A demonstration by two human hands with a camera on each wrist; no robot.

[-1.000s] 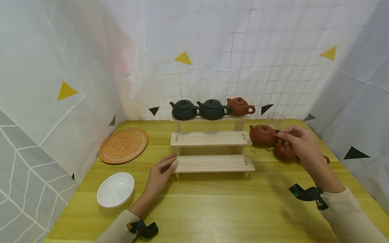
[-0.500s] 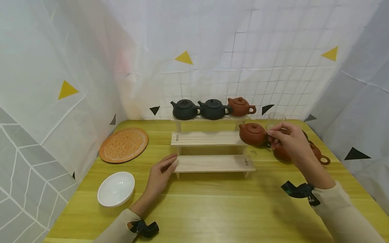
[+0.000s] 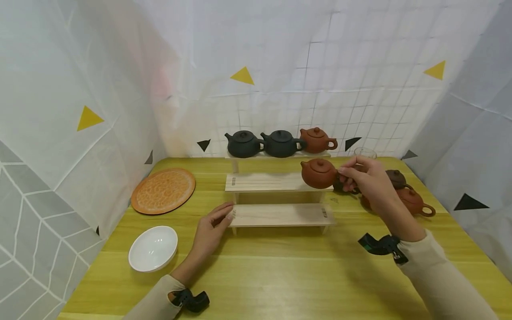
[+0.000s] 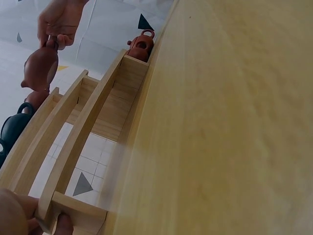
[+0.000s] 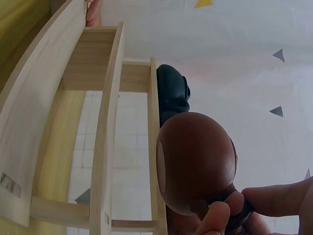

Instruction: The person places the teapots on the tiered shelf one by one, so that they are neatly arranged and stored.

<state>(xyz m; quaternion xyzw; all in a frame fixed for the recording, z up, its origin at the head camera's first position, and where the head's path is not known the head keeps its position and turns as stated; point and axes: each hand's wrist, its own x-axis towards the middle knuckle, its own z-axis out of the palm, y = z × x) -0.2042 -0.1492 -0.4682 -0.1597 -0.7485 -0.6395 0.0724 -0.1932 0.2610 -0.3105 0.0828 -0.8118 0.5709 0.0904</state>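
Note:
My right hand [image 3: 366, 178] pinches the handle of a reddish-brown teapot [image 3: 319, 174], its spout pointing left. In the head view the teapot overlaps the right end of the middle step of a three-step wooden display stand [image 3: 276, 215]. The right wrist view shows the teapot's underside [image 5: 195, 161] and fingers [image 5: 274, 198] at its handle. My left hand [image 3: 210, 229] grips the left end of the lowest step, thumb and fingers around the board's corner [image 4: 51, 210]. On the top step stand two black teapots [image 3: 244, 144] and one red teapot [image 3: 317, 140].
At the right of the table, more teapots [image 3: 412, 202], reddish and dark, stand partly hidden behind my right hand and forearm. A clear glass [image 3: 365, 153] is behind them. To the left lie a round pizza-patterned board [image 3: 163, 191] and a white bowl [image 3: 153, 249]. White sheeting [image 3: 272, 53] encloses the table.
My right hand has carried the reddish-brown teapot leftward and slightly up, from beside the stand to over the middle step's right end. My left hand has stayed at the lowest step.

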